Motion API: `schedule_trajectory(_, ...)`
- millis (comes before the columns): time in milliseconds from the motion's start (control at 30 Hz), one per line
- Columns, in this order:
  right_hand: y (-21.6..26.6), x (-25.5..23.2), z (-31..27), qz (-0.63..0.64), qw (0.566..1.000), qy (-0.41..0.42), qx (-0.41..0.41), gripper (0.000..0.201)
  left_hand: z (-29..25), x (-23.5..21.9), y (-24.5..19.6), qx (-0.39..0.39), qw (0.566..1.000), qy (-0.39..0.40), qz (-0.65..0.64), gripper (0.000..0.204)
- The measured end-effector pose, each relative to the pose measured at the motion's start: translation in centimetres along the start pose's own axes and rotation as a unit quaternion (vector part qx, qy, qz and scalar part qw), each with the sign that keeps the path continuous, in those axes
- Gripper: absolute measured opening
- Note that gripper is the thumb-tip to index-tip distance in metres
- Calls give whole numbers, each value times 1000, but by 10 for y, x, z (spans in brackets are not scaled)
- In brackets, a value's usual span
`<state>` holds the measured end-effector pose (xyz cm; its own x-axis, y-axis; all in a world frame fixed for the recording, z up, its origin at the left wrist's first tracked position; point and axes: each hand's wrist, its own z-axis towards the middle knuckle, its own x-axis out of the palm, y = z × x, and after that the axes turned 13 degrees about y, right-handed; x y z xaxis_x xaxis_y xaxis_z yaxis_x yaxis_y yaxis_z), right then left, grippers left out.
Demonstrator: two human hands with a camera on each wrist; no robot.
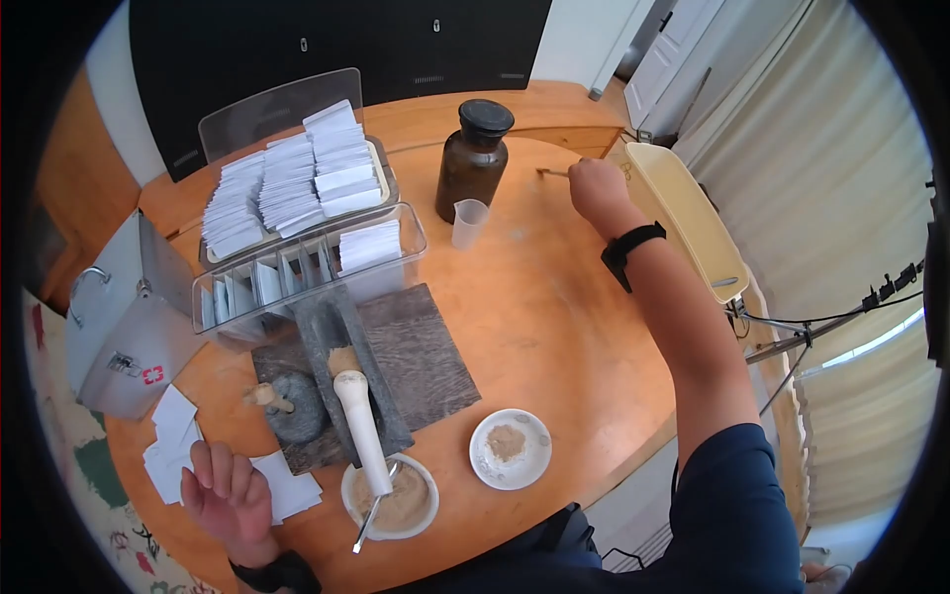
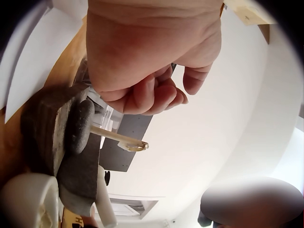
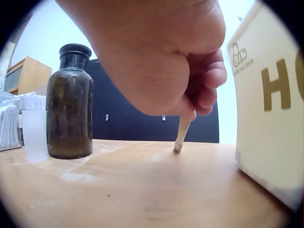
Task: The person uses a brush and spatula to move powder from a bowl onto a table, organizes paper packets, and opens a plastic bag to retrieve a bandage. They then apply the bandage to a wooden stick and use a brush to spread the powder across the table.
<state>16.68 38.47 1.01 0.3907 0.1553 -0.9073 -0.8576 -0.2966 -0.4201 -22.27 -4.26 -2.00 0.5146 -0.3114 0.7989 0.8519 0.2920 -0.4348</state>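
My right hand (image 1: 598, 191) is at the far right of the table, pinching a small brush (image 3: 182, 135) with a pale, flat handle. The brush's tip is down at the tabletop in the right wrist view. A yellow bin (image 1: 683, 213) stands just right of this hand, and a dark glass bottle (image 1: 473, 163) is to its left. My left hand (image 1: 228, 492), fingers loosely bent and holding nothing, hovers over white paper packets (image 1: 173, 436). Near it are a stone grinding wheel (image 1: 299, 421) with a wooden handle and a white mortar (image 1: 432, 510) of tan powder.
A white pestle (image 1: 361, 426) lies from the grey stone trough (image 1: 381, 396) over the mortar, beside a metal spoon (image 1: 368, 520). A small dish (image 1: 534, 465) holds powder. A plastic cup (image 1: 469, 226) stands by the bottle. Boxes of packets (image 1: 411, 238) and a metal case (image 1: 139, 317) line the left.
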Motion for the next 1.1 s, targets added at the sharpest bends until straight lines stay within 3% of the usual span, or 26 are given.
schedule_trajectory(133, 1, 15, -17, -13, 994, -3, -108, 14, -2, -5, 1, 3, 1000, -10, -9, 26)
schedule_trajectory(267, 7, -24, -98, 30, 982, -3, -186, 14, -2, -4, 1, 5, 1000, -1, -9, 25)
schedule_trajectory(367, 3, -31, -113, 79, 982, -15, -170, 14, -2, -6, 1, -11, 1000, 9, -20, 25)
schedule_trajectory(433, -3, -26, -94, 28, 997, -20, -76, 13, -1, -4, 2, -10, 1000, 7, -16, 25)
schedule_trajectory(533, -10, -3, -48, 18, 1000, -18, -18, 13, -3, -7, 2, -5, 1000, 1, -10, 26)
schedule_trajectory(667, -1, 7, -35, 8, 1000, 15, -13, 13, -2, -4, 3, -9, 1000, 4, -15, 25)
schedule_trajectory(800, 5, -14, -99, 54, 986, -26, -153, 15, -2, -7, 2, -11, 1000, 10, -10, 25)
schedule_trajectory(867, 6, -29, -122, 65, 985, -32, -160, 15, -3, -9, 2, -15, 1000, 17, -8, 25)
schedule_trajectory(933, 2, -32, -125, 46, 991, -15, -125, 17, -3, -10, 2, -19, 1000, 10, -12, 25)
schedule_trajectory(1100, -10, -5, -59, 3, 1000, 13, -8, 16, -1, -6, 4, -15, 1000, 10, -16, 26)
